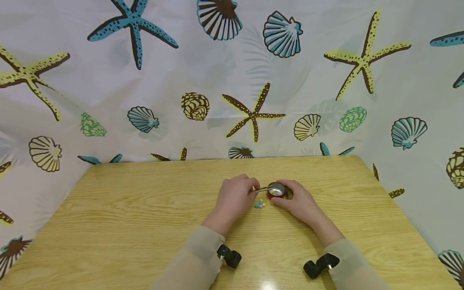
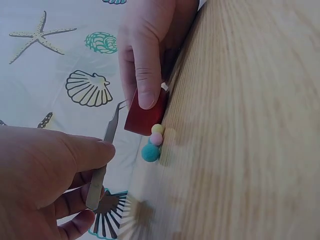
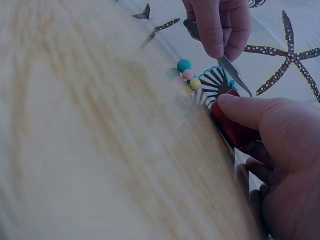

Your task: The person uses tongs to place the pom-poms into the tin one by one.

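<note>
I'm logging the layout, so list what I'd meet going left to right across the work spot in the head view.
Left grip → cluster of small coloured balls → round red container → right grip.

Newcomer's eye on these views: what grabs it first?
Likely the bold starfish-and-shell fabric behind the wooden table. Then the tweezers in the left hand, pointing at the red container gripped by the right hand. Beside it, small teal, pink and yellow balls lie on the table.
</note>
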Action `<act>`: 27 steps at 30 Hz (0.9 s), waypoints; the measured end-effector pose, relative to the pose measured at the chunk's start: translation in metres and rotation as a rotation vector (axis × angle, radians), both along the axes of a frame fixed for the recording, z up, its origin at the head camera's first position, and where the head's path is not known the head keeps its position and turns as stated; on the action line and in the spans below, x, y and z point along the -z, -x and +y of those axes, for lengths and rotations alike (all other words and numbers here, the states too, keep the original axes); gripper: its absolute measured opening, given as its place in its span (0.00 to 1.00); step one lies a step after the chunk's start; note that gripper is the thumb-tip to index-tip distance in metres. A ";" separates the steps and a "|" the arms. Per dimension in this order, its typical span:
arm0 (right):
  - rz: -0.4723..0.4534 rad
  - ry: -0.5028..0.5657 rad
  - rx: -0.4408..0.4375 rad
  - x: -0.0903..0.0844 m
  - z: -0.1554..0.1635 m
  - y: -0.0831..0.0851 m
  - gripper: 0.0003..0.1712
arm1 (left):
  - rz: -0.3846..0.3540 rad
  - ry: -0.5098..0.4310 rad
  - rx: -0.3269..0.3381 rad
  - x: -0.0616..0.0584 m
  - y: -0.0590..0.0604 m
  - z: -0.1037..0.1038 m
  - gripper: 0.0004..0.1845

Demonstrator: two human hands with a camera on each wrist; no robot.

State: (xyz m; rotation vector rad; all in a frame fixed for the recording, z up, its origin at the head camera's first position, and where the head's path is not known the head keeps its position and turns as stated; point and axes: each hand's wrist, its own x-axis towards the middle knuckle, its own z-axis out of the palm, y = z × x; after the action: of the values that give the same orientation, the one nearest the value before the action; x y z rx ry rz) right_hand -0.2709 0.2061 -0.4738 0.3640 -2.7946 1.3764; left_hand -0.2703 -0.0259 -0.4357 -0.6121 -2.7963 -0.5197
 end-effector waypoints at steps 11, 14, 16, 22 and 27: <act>0.001 0.003 -0.004 0.001 0.000 0.000 0.35 | 0.030 -0.010 -0.012 0.000 -0.004 -0.008 0.04; 0.002 0.002 -0.002 0.001 0.000 0.000 0.36 | 0.045 -0.019 -0.016 -0.001 -0.007 -0.016 0.04; -0.001 0.002 -0.001 0.000 0.000 0.000 0.36 | 0.049 -0.024 -0.018 -0.003 -0.009 -0.021 0.04; -0.012 0.000 -0.003 -0.001 0.000 -0.001 0.37 | 0.053 -0.036 -0.023 -0.007 -0.016 -0.039 0.04; -0.016 -0.002 -0.008 -0.001 -0.001 -0.002 0.38 | 0.068 -0.042 -0.019 -0.006 -0.021 -0.052 0.04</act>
State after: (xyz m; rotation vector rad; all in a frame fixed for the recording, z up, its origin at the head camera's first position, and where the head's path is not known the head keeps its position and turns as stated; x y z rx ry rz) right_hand -0.2692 0.2052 -0.4731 0.3664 -2.8112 1.3843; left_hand -0.2491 -0.0781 -0.4300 -0.5828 -2.7178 -0.5423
